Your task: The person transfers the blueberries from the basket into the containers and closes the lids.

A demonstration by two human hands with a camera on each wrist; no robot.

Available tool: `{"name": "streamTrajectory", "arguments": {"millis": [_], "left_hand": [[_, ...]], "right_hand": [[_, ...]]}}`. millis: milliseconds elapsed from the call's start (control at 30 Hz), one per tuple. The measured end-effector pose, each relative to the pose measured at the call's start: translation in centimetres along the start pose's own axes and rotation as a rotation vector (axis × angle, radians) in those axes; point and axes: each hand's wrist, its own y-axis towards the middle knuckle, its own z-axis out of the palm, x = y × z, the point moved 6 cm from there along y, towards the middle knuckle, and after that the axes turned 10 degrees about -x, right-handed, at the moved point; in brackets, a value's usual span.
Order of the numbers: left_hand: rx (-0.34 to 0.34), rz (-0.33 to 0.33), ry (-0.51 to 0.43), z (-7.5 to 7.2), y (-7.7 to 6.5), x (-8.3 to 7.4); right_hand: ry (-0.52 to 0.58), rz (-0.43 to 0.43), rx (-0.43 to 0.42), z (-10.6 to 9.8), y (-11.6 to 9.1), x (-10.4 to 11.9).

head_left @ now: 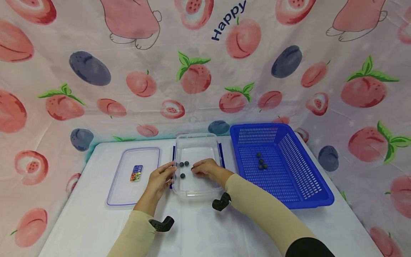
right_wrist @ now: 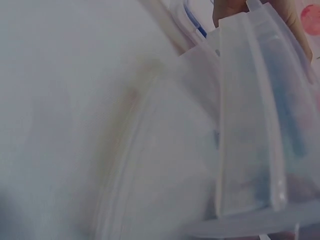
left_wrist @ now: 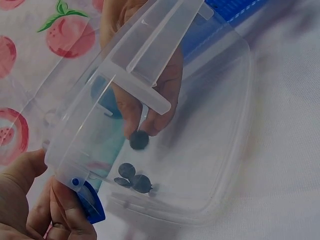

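Note:
A clear plastic container (head_left: 196, 193) with blue side latches stands on the table. My left hand (head_left: 160, 177) grips its left wall, thumb at the rim and fingers by the blue latch (left_wrist: 92, 202). Inside the container, my right hand (head_left: 207, 168) pinches a dark blueberry (left_wrist: 139, 140) between thumb and fingertips. Three more blueberries (head_left: 182, 175) lie on the container's floor, toward its left side. In the right wrist view the container wall (right_wrist: 240, 120) fills much of the picture, and part of the left hand (right_wrist: 232, 9) shows at the top.
Right of the container stands a blue perforated basket (head_left: 285, 194) with several blueberries (head_left: 260, 166) in it. A clear lid (head_left: 120, 191) with a blue edge and a colourful label (head_left: 136, 173) lies flat at the left. Fruit-printed cloth (head_left: 192, 107) hangs behind the white table (head_left: 192, 228).

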Motion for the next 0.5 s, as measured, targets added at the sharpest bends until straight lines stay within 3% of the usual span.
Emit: {"name": "streamTrajectory", "arguments": {"millis": [133, 300, 400, 500], "left_hand": [[0.0, 0.007, -0.002, 0.0, 0.1, 0.0], [0.0, 0.004, 0.0, 0.1, 0.1, 0.1], [0.001, 0.003, -0.003, 0.1, 0.1, 0.0], [0.004, 0.004, -0.002, 0.1, 0.1, 0.0]], "right_hand": [[0.016, -0.036, 0.022, -0.1, -0.2, 0.4], [0.049, -0.197, 0.094, -0.7, -0.7, 2.4], [0.092, -0.301, 0.122, -2.3, -1.1, 4.3], [0.148, -0.384, 0.124, -5.3, -0.9, 6.1]]}}
